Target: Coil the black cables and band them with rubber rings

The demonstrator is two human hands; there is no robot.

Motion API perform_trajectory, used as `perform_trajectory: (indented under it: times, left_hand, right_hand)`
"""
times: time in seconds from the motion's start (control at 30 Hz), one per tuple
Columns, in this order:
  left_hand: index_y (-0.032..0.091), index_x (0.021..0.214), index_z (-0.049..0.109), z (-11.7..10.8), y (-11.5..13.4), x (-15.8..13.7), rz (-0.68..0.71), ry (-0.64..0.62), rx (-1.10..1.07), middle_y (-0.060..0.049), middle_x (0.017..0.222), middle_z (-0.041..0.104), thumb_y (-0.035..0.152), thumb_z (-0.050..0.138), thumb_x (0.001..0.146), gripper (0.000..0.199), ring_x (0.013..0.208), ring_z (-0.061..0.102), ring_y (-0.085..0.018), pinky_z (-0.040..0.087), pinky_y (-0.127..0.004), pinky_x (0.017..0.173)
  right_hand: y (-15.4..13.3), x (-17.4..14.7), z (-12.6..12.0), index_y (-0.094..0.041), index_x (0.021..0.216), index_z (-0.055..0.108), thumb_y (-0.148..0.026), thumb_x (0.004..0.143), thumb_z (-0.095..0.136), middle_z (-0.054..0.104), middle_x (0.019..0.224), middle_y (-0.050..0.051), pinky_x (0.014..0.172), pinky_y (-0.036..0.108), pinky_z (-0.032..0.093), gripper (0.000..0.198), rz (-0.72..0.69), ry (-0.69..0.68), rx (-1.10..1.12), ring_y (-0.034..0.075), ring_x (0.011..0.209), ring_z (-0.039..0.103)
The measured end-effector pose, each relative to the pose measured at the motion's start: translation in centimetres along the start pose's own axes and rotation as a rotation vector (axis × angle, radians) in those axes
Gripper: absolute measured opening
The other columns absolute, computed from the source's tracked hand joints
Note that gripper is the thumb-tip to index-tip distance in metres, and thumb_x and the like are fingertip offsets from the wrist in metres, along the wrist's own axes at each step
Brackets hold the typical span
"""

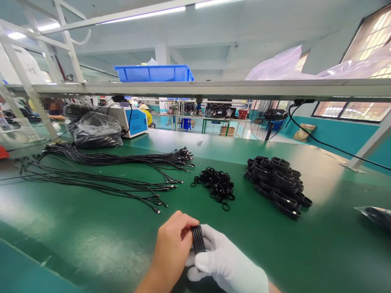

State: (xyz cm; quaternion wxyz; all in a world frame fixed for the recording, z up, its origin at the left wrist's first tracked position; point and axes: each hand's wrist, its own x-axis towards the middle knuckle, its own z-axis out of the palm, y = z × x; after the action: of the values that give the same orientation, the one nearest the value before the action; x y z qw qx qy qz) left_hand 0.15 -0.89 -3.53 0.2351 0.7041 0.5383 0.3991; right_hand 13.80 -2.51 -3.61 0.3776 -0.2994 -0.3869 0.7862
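A coiled black cable (198,240) is held between my two hands over the front of the green table. My bare left hand (174,244) pinches its upper left side with thumb and fingers. Around its right and lower side close the fingers of my right hand (221,256), which wears a white glove. Just beyond lies a heap of small black rings (215,183). To the left stretch long loose black cables (122,158) with metal plug ends. Piled on the right are several coiled black cables (277,183).
A shelf (214,88) crosses above the table (116,244), carrying a blue bin (154,73) and clear plastic bags. Behind the loose cables stand a bagged black bundle (97,130) and a blue-and-white machine (131,121). A plastic bag (374,215) lies at far right; a person (54,109) sits far left.
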Motion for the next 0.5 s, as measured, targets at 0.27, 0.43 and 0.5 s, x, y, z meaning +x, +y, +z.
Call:
perform_trajectory:
  times: [0.27,0.43,0.5]
  left_hand:
    - [0.018,0.093,0.065,0.5,-0.9,-1.0,0.375,0.224,0.156,-0.002,0.079,0.065,0.002,0.044,0.077,0.03,0.072,0.062,-0.014,0.05,-0.023,0.067]
    - [0.019,0.085,0.066,0.4,-1.0,-1.0,0.363,0.215,0.158,0.0,0.072,0.065,0.004,0.045,0.077,0.027,0.066,0.062,-0.013,0.049,-0.022,0.062]
    - [0.021,0.081,0.067,0.0,-0.6,-0.6,0.235,0.108,0.101,0.001,0.072,0.064,0.003,0.045,0.073,0.029,0.065,0.062,-0.012,0.048,-0.021,0.06]
  right_hand:
    - [1.1,0.6,-0.3,-0.014,0.091,0.055,-0.023,0.048,0.081,0.056,0.086,0.003,0.059,0.024,0.043,0.051,-0.033,0.038,0.045,0.012,0.072,0.053]
    - [0.5,0.1,0.2,-0.015,0.094,0.055,-0.023,0.047,0.081,0.057,0.092,0.004,0.062,0.026,0.045,0.054,-0.019,0.05,0.047,0.016,0.079,0.057]
    - [0.3,0.0,0.4,-0.015,0.093,0.056,-0.022,0.046,0.082,0.058,0.093,0.005,0.063,0.026,0.044,0.054,-0.025,0.044,0.039,0.017,0.082,0.059]
